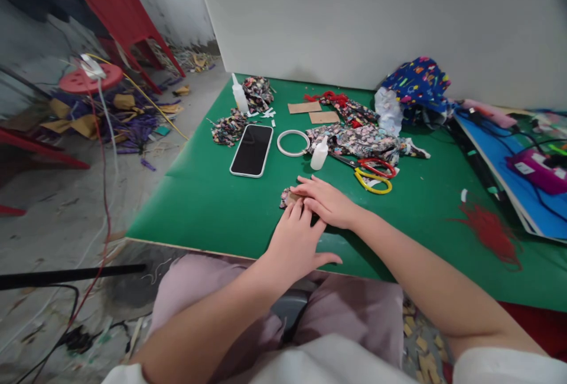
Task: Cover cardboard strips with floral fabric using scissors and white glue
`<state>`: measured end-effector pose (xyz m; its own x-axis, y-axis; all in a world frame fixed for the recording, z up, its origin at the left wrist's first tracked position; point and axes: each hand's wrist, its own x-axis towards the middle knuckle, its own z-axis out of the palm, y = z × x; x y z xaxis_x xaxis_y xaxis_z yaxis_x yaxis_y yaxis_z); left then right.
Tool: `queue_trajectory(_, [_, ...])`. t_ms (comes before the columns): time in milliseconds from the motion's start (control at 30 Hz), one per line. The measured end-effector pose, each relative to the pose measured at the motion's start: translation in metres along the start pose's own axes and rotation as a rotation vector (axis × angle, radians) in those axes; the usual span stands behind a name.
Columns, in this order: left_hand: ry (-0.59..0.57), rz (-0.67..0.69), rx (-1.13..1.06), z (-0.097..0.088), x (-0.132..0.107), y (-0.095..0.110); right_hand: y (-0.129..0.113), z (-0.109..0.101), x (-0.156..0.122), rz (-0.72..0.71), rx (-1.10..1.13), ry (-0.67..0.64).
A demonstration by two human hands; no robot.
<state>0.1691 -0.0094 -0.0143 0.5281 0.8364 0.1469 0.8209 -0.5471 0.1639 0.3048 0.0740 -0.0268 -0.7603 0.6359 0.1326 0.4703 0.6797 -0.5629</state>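
Near the front of the green table, a small brown cardboard piece (296, 196) with floral fabric (284, 197) at its edge lies under my fingers. My left hand (297, 242) rests its fingertips on the near side of it, fingers stretched and thumb spread out to the right. From the right, my right hand (330, 202) lies flat across the piece, its fingers touching those of my left. Most of the piece is hidden beneath the hands. Just beyond them stands a small white squeeze bottle (319, 155), beside scissors (374, 174) with red and yellow handles.
A phone (252, 150), a white ring (293, 143), a second bottle (240, 96) and floral fabric scraps (363, 140) lie farther back. Two cardboard strips (305, 107) are behind. At right are red threads (491, 233), a blue folder (496, 153) and a magenta device (538, 168).
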Motion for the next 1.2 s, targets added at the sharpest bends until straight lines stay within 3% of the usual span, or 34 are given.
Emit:
queue_trajectory(333, [-0.02, 0.021, 0.016, -0.002, -0.001, -0.001, -0.003, 0.002, -0.001, 0.035, -0.137, 0.017])
queue_trajectory(600, [-0.01, 0.022, 0.022, 0.0, -0.001, -0.001, -0.004, 0.002, 0.001, -0.035, -0.001, 0.017])
queue_trajectory(933, [-0.035, 0.033, 0.043, -0.001, -0.001, -0.002, -0.004, 0.003, 0.007, 0.018, -0.026, -0.024])
queue_trajectory(1133, [-0.034, 0.034, 0.023, -0.003, 0.002, -0.002, 0.002, -0.004, -0.007, -0.016, 0.141, 0.147])
queue_trajectory(1200, [-0.053, 0.04, 0.032, -0.005, 0.004, -0.002, 0.005, -0.006, -0.013, -0.026, 0.138, 0.142])
